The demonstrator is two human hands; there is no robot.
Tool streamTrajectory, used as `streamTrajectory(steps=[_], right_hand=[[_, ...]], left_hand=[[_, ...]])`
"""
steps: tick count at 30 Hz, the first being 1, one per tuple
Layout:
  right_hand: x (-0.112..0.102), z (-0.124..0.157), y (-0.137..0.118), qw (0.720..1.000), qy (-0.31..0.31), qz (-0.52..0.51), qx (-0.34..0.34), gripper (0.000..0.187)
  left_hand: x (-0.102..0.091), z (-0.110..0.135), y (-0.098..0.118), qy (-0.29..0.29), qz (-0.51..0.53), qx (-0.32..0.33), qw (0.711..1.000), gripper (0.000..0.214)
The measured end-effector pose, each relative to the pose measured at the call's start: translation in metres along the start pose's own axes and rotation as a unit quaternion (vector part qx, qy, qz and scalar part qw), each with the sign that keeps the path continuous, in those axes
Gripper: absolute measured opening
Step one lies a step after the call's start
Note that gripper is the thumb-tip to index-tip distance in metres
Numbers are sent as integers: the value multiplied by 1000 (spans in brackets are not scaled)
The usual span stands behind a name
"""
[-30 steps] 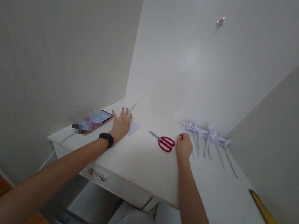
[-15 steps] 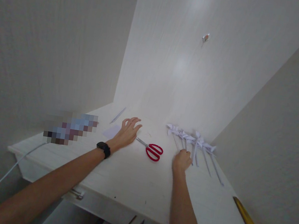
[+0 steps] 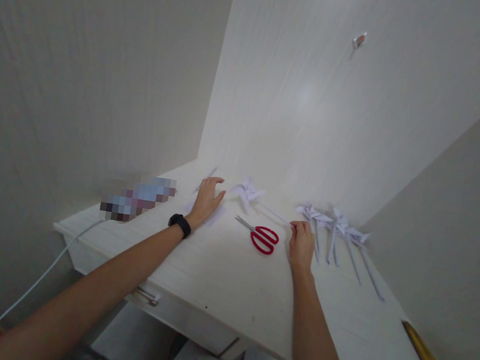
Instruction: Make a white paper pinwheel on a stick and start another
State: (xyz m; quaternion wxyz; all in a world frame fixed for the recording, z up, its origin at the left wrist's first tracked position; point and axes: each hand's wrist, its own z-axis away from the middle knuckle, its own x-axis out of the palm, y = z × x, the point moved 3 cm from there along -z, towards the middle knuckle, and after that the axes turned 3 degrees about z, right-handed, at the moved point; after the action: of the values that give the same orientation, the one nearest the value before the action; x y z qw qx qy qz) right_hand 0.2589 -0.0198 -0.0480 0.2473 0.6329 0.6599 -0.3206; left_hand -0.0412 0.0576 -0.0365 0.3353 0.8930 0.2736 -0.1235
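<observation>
Pinching the stick [image 3: 275,213] of a white paper pinwheel [image 3: 247,192] at its lower end, your right hand [image 3: 302,246] sits right of centre in the frame, its fingers curled closed around that end. Your left hand [image 3: 208,200], left of centre, looks released: its fingers and thumb are parted, and you have nothing visible between them. It reaches over a pale slip of paper [image 3: 216,216]; whether its underside touches the slip, I cannot tell.

The relation that matters is between the pinwheel's head and your two hands. The head lies near the centre of the frame, just to the right of your left fingertips and apart from them. From there the stick slopes down to the right, so its long axis points from the head straight to your right fingers. That puts your left hand nearer the blades, while your right has the far end.

Just below the stick lie the red-handled scissors [image 3: 263,239], tips toward the left. Right of your right hand, a row of other paper pinwheels [image 3: 340,224] rests on the white desk [image 3: 217,273], their sticks pointing toward the lower right.
</observation>
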Motion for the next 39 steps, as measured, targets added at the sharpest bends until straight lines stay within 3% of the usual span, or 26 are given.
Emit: streamTrajectory(steps=[5, 10, 14, 20, 39], right_hand=[[-2, 1, -1, 1000, 19, -12, -7, 26], [-2, 2, -2, 999, 33, -39, -15, 25], [-1, 1, -6, 998, 31, -51, -26, 25], [-2, 0, -14, 997, 16, -52, -49, 26], [-8, -3, -35, 996, -7, -45, -79, 26]], left_hand=[[6, 3, 10, -62, 71, 6, 996, 41], [8, 2, 9, -68, 64, 0, 996, 40], [8, 2, 5, -52, 22, 8, 998, 28], [1, 0, 1, -4, 30, -7, 1000, 25], [-4, -2, -3, 19, -2, -24, 1000, 7]])
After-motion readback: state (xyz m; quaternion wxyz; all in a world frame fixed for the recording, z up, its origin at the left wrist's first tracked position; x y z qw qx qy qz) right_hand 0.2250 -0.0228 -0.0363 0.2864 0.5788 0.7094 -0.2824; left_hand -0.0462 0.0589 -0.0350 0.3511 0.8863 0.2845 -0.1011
